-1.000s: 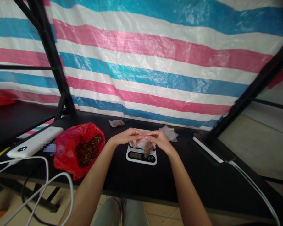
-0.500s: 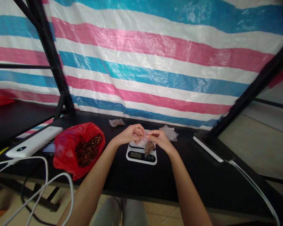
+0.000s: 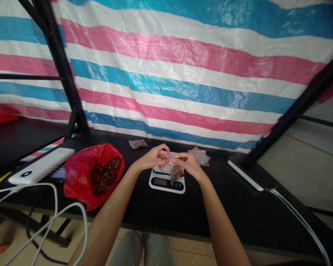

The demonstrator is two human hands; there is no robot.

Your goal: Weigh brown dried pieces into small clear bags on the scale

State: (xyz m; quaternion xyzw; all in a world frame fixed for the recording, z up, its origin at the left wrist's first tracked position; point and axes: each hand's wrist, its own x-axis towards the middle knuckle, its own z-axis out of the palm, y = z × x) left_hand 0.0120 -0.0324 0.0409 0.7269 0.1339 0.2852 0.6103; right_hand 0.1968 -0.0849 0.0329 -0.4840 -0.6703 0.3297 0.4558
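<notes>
Both hands pinch the top edge of a small clear zip bag (image 3: 176,172) with brown nut-like pieces in its bottom. My left hand (image 3: 156,156) grips the bag's left side, fingers closed. At the right end of the edge, my right hand (image 3: 189,162) is closed on it too. The bag hangs tilted in front of a white kitchen scale (image 3: 167,185), whose dark display and buttons face me; the bag and my hands hide part of the scale's top. To the left, a red plastic bag (image 3: 80,177) stands open, with many brown nuts or seeds (image 3: 104,176) inside.
A small filled clear bag (image 3: 138,143) lies behind my left hand. Flat clear bags (image 3: 201,156) lie behind my right hand. A white power strip-like device (image 3: 41,166) with cables is at left, a phone on a white block (image 3: 245,173) at right. Striped sheeting (image 3: 166,74) hangs behind the black table (image 3: 194,214).
Both hands stay on the small bag's top edge, with hardly any finger movement. The whole view has shifted very slightly.
</notes>
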